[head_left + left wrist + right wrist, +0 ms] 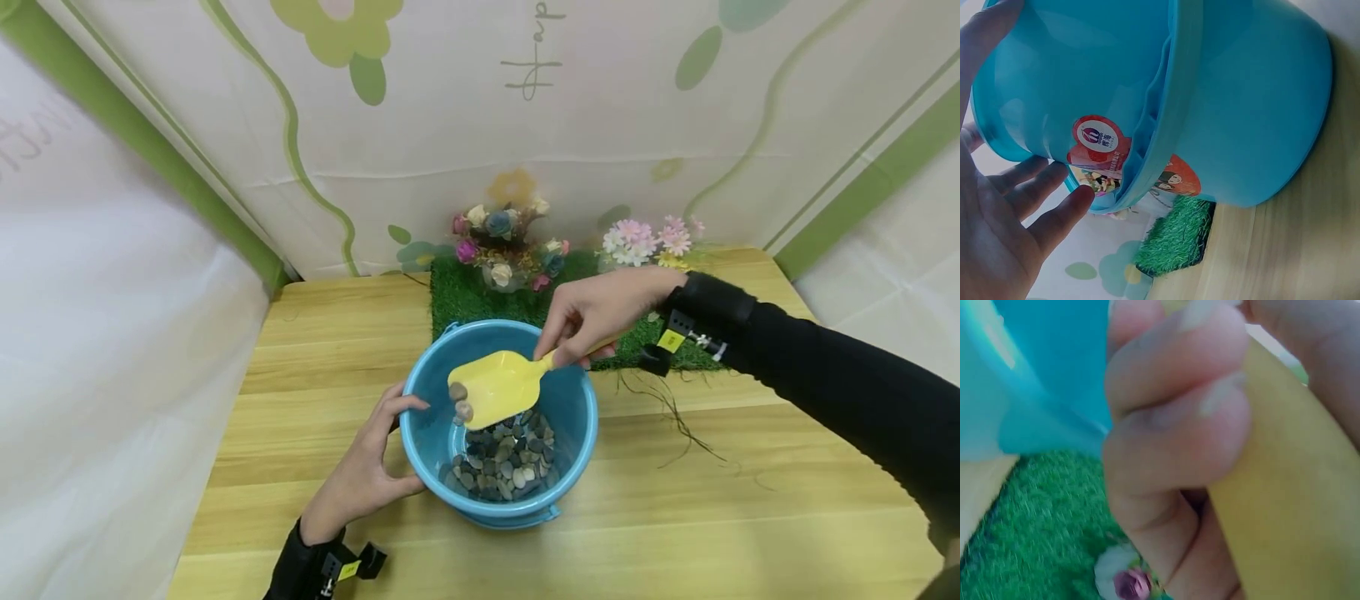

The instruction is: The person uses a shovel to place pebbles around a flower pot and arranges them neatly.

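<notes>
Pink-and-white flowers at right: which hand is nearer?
Right. The right hand, gripping the yellow scoop, is in front and left of the flowers; the left hand is farther off that way, holding the blue bucket.

We are finding part of the scoop [498,383] hiding behind the right fingers [553,325], the bucket [1254,106] running off the left wrist view's top edge, and small print on the sticker [1094,140] escaping us.

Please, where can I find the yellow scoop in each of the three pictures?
Head: the yellow scoop is near the centre, held by the right hand over the blue bucket.
Left wrist: not in it.
Right wrist: its handle runs from the top middle to the lower right.
Shared landmark: the blue bucket, visible in all three.
</notes>
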Demonstrator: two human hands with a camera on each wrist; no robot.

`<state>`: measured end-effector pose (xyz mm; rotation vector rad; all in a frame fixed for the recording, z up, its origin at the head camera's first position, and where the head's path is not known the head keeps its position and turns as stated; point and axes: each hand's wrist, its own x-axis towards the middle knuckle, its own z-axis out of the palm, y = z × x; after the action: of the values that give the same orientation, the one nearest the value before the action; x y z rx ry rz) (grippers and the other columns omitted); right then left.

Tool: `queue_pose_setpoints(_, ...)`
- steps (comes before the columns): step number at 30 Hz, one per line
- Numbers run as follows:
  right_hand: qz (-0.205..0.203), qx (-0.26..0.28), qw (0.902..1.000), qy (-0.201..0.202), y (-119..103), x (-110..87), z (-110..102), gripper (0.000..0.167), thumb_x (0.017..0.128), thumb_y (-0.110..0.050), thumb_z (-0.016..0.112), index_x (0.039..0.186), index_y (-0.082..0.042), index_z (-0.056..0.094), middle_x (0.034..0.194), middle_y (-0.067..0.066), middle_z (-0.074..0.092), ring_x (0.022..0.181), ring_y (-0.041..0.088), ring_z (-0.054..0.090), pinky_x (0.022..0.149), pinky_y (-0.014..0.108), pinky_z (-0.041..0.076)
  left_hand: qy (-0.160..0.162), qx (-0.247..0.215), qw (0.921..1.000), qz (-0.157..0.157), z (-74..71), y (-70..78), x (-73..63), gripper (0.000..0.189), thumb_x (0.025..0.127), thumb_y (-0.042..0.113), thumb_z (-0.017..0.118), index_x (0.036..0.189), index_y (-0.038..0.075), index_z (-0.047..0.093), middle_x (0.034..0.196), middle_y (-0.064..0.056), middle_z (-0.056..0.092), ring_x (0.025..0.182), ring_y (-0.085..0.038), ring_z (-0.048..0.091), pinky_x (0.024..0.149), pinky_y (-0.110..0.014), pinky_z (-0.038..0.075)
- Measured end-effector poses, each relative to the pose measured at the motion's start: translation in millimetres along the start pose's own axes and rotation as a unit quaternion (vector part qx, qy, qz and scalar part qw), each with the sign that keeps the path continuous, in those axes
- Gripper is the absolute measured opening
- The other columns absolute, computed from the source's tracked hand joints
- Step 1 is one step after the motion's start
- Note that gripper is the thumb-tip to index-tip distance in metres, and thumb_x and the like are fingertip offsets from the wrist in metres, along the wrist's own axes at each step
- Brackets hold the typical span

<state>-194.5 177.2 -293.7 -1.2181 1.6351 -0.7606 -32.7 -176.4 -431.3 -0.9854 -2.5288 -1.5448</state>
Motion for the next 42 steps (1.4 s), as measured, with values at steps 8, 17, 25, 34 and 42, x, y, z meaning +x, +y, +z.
queue_pose_setpoints(8, 0.042, -0.009, 0.996, 0.078, 12, -41.8, -11, 0.031, 0.107, -0.016, 0.055, 0.135, -0.012, 0.066, 0.08, 0.008, 0.067, 0.054, 0.03, 0.049, 0.053, 0.037, 0.049, 0.006, -0.009, 0.9999, 0.008, -1.2, -1.0, 0.6, 0.075, 0.083, 0.03, 0.087, 0.138, 0.004, 0.044, 0.16, -0.009, 0.028, 0.139, -0.036, 0.037, 0.099, -0.051, 0.05)
queue_pose_setpoints(17, 0.105, -0.014, 0.9788, 0.176, 48, -76.6, -15, 0.031, 0.107, -0.018, 0.056, 0.133, -0.004, 0.066, 0.081, 0.01, 0.065, 0.056, 0.021, 0.051, 0.054, 0.032, 0.049, 0.007, -0.005, 0.9998, 0.017, -0.7, -2.0, 1.3, 0.075, 0.082, 0.029, 0.088, 0.139, 0.005, 0.044, 0.159, -0.013, 0.029, 0.139, -0.038, 0.037, 0.099, -0.05, 0.05)
queue_pose_setpoints(25, 0.15, 0.021, 0.9612, 0.231, 80, -86.8, -7, 0.034, 0.107, -0.02, 0.055, 0.131, 0.002, 0.064, 0.084, 0.013, 0.065, 0.061, 0.024, 0.054, 0.058, 0.029, 0.049, 0.007, -0.01, 0.9998, 0.013, 0.2, -2.5, 0.2, 0.075, 0.081, 0.026, 0.088, 0.14, 0.01, 0.044, 0.159, -0.012, 0.028, 0.139, -0.04, 0.038, 0.098, -0.051, 0.05)
queue_pose_setpoints(34, 0.161, 0.056, 0.9492, 0.265, 118, -78.7, 12, 0.036, 0.107, -0.023, 0.055, 0.13, 0.003, 0.064, 0.086, 0.015, 0.064, 0.064, 0.029, 0.054, 0.061, 0.035, 0.05, 0.005, -0.009, 0.9999, 0.009, 0.0, -0.8, -0.7, 0.082, 0.073, 0.008, 0.09, 0.14, 0.014, 0.044, 0.161, -0.011, 0.026, 0.14, -0.041, 0.036, 0.099, -0.052, 0.049)
queue_pose_setpoints(42, 0.16, 0.085, 0.9433, 0.278, 141, -61.4, 22, 0.04, 0.107, -0.024, 0.055, 0.13, 0.009, 0.062, 0.092, 0.026, 0.062, 0.065, 0.034, 0.053, 0.06, 0.035, 0.049, 0.002, -0.013, 0.9999, 0.006, 0.7, 0.2, -0.8, 0.077, 0.079, 0.02, 0.09, 0.141, 0.015, 0.044, 0.16, -0.011, 0.027, 0.139, -0.04, 0.036, 0.097, -0.057, 0.049)
